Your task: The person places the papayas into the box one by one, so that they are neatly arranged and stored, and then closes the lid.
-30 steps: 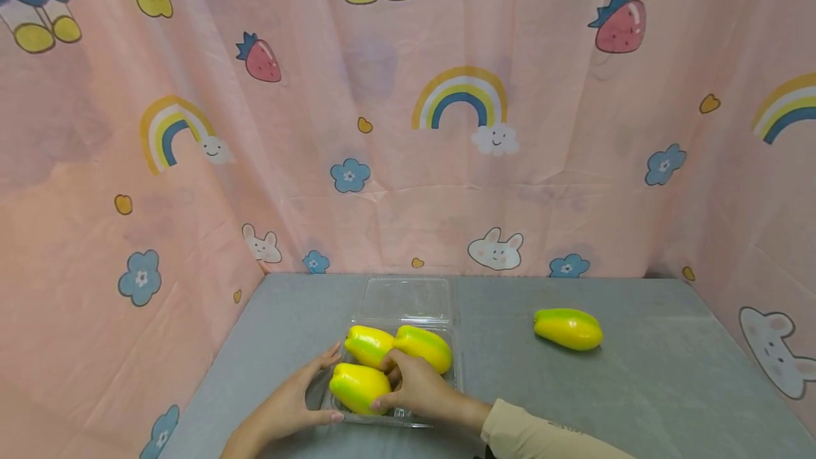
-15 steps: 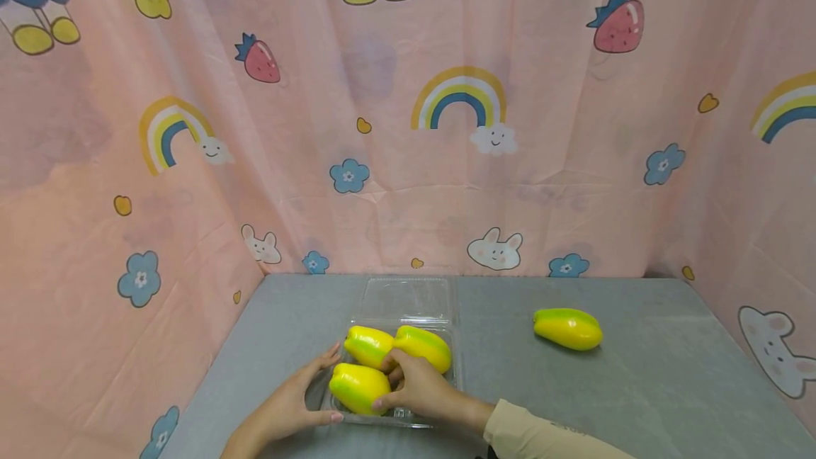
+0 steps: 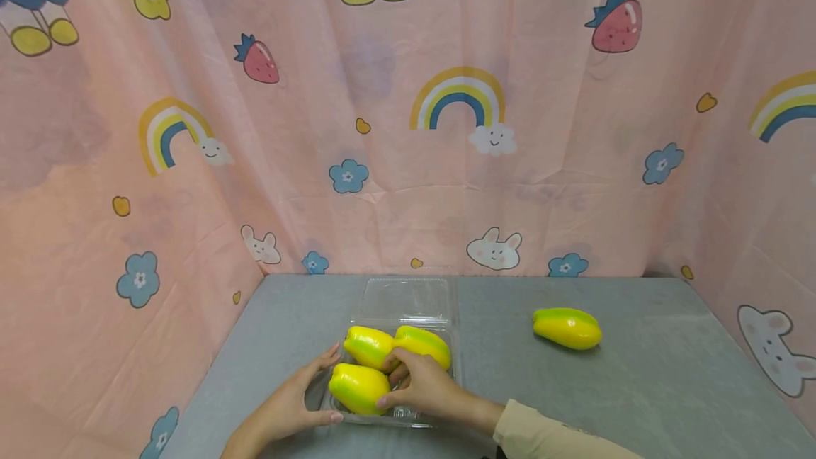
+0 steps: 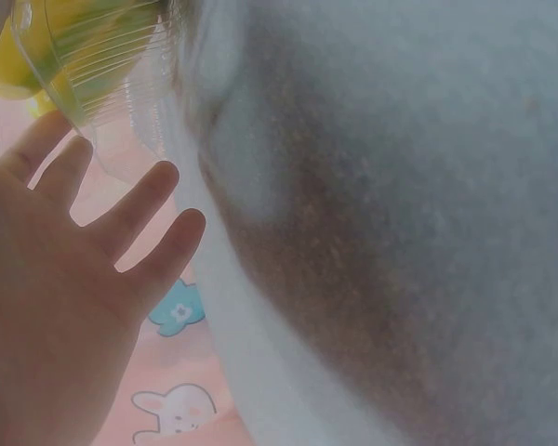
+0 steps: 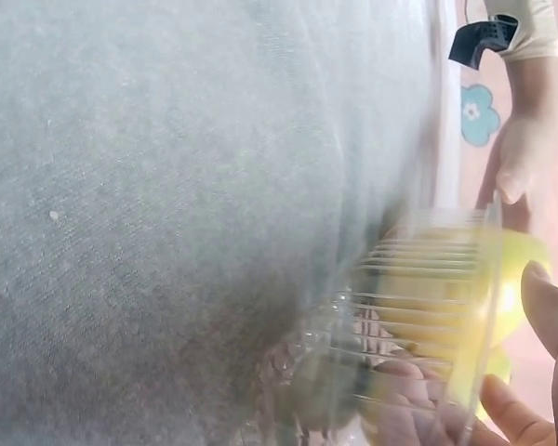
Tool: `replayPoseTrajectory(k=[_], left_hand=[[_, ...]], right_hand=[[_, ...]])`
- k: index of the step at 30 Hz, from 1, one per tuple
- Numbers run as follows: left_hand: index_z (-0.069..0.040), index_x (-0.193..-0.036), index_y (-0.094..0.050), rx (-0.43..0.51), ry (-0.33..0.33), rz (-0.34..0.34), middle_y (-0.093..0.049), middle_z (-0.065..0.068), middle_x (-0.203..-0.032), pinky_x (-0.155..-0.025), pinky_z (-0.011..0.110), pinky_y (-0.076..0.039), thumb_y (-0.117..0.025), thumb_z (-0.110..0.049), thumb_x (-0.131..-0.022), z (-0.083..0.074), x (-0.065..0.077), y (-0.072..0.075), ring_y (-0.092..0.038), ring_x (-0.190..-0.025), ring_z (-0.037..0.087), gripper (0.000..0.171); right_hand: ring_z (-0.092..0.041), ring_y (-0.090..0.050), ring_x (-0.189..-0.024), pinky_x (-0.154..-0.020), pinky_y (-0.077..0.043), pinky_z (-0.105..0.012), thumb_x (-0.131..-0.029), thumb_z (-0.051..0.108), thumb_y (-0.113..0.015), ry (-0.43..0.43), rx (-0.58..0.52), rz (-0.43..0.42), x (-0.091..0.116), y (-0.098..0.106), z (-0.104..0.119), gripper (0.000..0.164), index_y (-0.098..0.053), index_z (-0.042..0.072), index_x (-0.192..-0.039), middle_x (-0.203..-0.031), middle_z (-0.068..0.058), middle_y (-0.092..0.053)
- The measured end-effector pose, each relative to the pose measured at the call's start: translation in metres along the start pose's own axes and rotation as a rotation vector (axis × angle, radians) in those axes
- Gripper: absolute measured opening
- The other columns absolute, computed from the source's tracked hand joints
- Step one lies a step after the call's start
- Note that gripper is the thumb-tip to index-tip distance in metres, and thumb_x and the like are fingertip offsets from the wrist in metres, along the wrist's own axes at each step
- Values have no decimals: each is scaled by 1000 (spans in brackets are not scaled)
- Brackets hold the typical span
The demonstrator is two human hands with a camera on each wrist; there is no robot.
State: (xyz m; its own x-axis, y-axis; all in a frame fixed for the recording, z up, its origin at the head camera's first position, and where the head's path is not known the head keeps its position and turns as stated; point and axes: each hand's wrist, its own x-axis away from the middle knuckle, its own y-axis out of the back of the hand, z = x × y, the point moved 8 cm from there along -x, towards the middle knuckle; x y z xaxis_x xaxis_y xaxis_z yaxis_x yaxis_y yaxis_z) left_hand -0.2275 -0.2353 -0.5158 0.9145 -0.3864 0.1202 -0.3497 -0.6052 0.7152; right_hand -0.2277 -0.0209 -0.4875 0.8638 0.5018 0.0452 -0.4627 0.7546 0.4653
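Three yellow-green papayas sit in a clear plastic clamshell box (image 3: pixel 414 422). The front papaya (image 3: pixel 358 388) lies at the left, with a back-left papaya (image 3: pixel 368 346) and a back-right papaya (image 3: pixel 426 346) behind it. My right hand (image 3: pixel 426 389) grips the right end of the front papaya, thumb at the near side and fingers curled at the far side. Through the clear wall, the right wrist view shows those fingers inside the box. At the box's left side, my left hand (image 3: pixel 290 399) has its fingers (image 4: pixel 139 209) spread and straight, the thumb by the front rim.
The hinged lid (image 3: pixel 408 299) lies opened out behind the box. Another papaya (image 3: pixel 567 329) rests alone on the grey table (image 3: pixel 637 388) at the right. A pink patterned curtain (image 3: pixel 408 197) stands behind and along both sides.
My right wrist and sleeve have shifted slightly to the right, and the thumb sits a little nearer the end of the front papaya. The left hand and the papayas keep their places.
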Motion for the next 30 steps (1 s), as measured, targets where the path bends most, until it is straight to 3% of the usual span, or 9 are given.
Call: replayPoseTrajectory(k=[6,18,24,30], left_hand=[[-35,-150,-36,2,14,6,-22,-11,-166,-114,71,-26,-82,-57,-70,3,0,-1,-28,-151,37,95],[-32,-151,-36,8,-23,0,-23,-7,-166,-114,71,-27,-83,-50,-74,0,1,1,-29,-150,39,92],[-32,-151,-36,1,-24,-3,-22,-7,-166,-114,70,-27,-82,-51,-74,0,1,2,-30,-150,38,92],[-30,-150,-37,-7,-20,4,-22,-8,-166,-115,69,-27,-82,-53,-73,-1,0,1,-29,-150,37,92]], right_hand=[[-22,-72,-90,-71,-60,-22,-74,30,-86,33,-40,0,6,5,4,49,-63,10,-112,-109,-10,-72],[-17,-66,-82,-73,-58,-22,-80,24,-83,31,-115,15,20,29,5,45,-64,7,-117,-109,-18,-69],[-15,-65,-87,-75,-55,-19,-79,28,-83,40,-76,-8,29,45,1,38,-68,12,-111,-109,-7,-70],[-13,-65,-87,-77,-57,-22,-81,28,-81,66,-52,-24,38,64,-6,38,-70,8,-111,-112,-11,-71]])
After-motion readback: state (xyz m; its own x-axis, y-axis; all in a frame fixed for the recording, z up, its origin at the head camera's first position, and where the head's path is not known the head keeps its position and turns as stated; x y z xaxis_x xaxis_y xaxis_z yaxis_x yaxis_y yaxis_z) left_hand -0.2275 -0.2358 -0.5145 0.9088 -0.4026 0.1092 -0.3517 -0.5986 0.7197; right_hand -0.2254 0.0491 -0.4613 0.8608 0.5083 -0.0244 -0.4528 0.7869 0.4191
